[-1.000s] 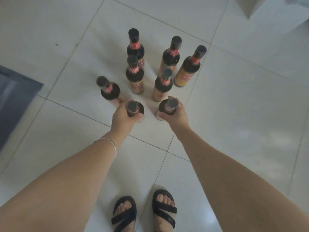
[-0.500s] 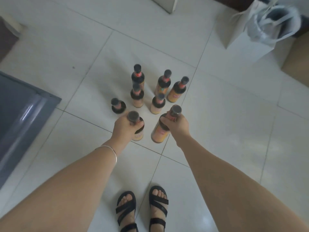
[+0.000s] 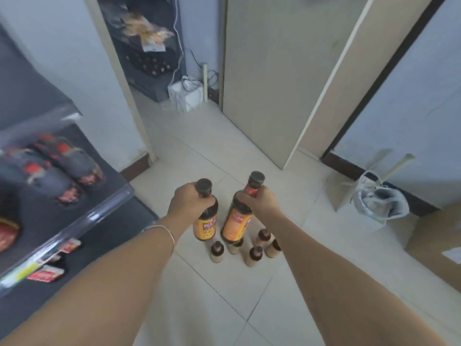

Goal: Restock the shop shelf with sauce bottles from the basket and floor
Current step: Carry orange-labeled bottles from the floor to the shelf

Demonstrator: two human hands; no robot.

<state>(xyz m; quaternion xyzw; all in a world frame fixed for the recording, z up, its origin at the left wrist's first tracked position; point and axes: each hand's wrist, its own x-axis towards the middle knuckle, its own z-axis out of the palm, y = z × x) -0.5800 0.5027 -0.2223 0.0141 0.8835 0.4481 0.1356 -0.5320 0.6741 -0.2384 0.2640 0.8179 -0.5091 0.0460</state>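
My left hand (image 3: 187,204) grips the neck of a dark sauce bottle (image 3: 205,226) with an orange label, held upright above the floor. My right hand (image 3: 262,201) grips the neck of a second sauce bottle (image 3: 237,224), tilted a little to the right at its cap. Below them several more sauce bottles (image 3: 254,255) stand on the tiled floor. The dark shop shelf (image 3: 82,221) runs along the left, with blurred dark bottles (image 3: 72,161) lying on it.
A white bag (image 3: 381,203) sits by the wall at the right, a cardboard box (image 3: 439,245) beyond it. A beige door (image 3: 274,78) stands ahead. Further back, another rack (image 3: 149,53) and a white box with cables (image 3: 185,96).
Both hands have lifted their bottles off the floor and raised them. The view has swung up from the floor, bringing the shelf, door and back room into sight.
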